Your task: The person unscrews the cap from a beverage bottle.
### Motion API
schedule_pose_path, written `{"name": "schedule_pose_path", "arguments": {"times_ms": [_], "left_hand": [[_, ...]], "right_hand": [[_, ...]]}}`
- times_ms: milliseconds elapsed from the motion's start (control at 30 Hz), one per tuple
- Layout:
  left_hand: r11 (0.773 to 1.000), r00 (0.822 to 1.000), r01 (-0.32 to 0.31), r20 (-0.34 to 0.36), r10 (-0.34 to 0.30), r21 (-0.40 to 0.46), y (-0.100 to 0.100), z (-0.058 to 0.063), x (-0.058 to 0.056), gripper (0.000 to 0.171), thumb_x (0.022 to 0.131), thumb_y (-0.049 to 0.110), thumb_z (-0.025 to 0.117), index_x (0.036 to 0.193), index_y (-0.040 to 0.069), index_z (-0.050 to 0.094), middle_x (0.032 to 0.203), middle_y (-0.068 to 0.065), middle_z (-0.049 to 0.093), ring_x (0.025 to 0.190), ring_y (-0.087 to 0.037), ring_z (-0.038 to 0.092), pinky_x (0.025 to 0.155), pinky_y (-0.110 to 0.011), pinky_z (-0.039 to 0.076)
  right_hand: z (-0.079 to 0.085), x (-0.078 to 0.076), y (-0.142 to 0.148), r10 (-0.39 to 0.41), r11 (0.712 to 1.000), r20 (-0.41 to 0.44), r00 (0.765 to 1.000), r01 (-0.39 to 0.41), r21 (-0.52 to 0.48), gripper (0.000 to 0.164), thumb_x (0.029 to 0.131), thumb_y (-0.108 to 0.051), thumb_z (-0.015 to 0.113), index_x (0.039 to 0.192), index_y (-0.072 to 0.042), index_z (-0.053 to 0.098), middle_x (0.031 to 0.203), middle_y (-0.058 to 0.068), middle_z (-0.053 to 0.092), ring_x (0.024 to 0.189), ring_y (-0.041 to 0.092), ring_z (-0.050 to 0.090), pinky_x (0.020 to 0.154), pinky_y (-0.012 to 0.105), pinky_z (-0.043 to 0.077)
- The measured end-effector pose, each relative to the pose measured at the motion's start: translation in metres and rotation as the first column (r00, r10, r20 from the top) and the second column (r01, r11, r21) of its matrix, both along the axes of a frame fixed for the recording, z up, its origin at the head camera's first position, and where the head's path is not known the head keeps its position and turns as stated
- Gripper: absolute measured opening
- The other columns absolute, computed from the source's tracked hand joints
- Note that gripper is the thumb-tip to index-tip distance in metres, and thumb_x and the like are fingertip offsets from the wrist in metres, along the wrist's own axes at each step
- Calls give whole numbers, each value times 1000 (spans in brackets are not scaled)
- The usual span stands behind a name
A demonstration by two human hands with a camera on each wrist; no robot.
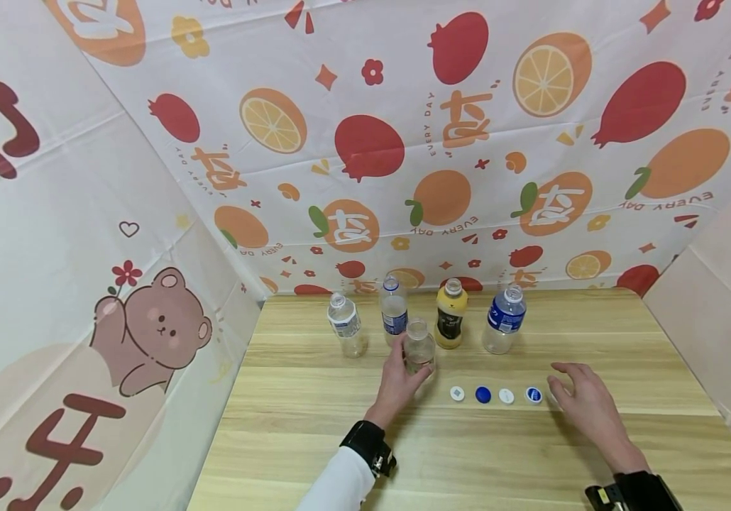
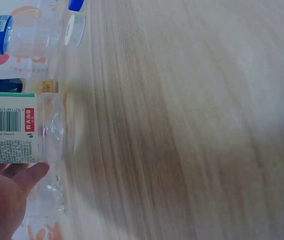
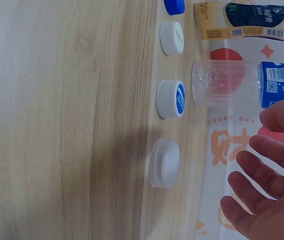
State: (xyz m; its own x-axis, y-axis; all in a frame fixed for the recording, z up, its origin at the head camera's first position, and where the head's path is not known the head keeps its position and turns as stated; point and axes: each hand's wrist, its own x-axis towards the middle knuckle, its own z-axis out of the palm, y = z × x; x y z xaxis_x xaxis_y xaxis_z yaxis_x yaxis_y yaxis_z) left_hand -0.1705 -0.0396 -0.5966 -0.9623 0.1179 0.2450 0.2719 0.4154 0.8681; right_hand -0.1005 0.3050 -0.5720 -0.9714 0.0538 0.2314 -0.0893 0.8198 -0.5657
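Note:
My left hand (image 1: 397, 380) grips a clear uncapped bottle (image 1: 419, 348). In the left wrist view, the bottle (image 2: 11, 127) shows a pale label with a barcode, and fingers and thumb of the hand (image 2: 4, 200) lie at its side. My right hand (image 1: 589, 404) hovers at the right end of a row of caps, holding nothing; in the right wrist view the hand's (image 3: 272, 185) fingers are spread and relaxed. Nearest it is a translucent white cap (image 3: 164, 164), then a white cap with a blue top (image 3: 172, 99), a white cap (image 3: 172, 38) and a blue cap (image 1: 483, 394).
Behind stand a clear bottle (image 1: 346, 326), a blue-labelled bottle (image 1: 394, 309), a yellow bottle with dark label (image 1: 451, 316) and a wide blue-labelled bottle (image 1: 504, 319). Another white cap (image 1: 457, 393) lies at the row's left. A printed cloth (image 1: 372, 149) hangs behind the wooden table (image 1: 468, 461).

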Motion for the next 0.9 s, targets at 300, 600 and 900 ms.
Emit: {"name": "schedule_pose_path", "arguments": {"times_ms": [300, 600, 900], "left_hand": [[1000, 1000, -2, 4, 2, -31, 6, -5, -2, 76, 86, 15, 85, 147, 7, 40, 141, -17, 59, 129, -31, 58, 109, -50, 47], [999, 1000, 3, -13, -3, -38, 7, -6, -5, 78, 85, 14, 87, 147, 7, 40, 142, -17, 59, 131, -31, 57, 109, -49, 47], [996, 1000, -9, 11, 10, -86, 6, -5, -3, 89, 80, 13, 91, 151, 7, 38, 147, -15, 53, 135, -33, 53, 112, -51, 44]], "right_hand": [[0, -1, 0, 8, 1000, 7, 1000, -8, -1, 35, 99, -14, 67, 123, 12, 64, 123, 37, 59, 111, 55, 55, 87, 69, 46], [0, -1, -1, 8, 1000, 8, 1000, -8, 10, 36, 99, -14, 66, 123, 12, 64, 123, 37, 58, 111, 55, 55, 89, 69, 45], [3, -4, -1, 5, 1000, 43, 999, -6, 13, 38, 101, -17, 65, 125, 12, 63, 126, 38, 56, 114, 56, 53, 91, 70, 44]]}}
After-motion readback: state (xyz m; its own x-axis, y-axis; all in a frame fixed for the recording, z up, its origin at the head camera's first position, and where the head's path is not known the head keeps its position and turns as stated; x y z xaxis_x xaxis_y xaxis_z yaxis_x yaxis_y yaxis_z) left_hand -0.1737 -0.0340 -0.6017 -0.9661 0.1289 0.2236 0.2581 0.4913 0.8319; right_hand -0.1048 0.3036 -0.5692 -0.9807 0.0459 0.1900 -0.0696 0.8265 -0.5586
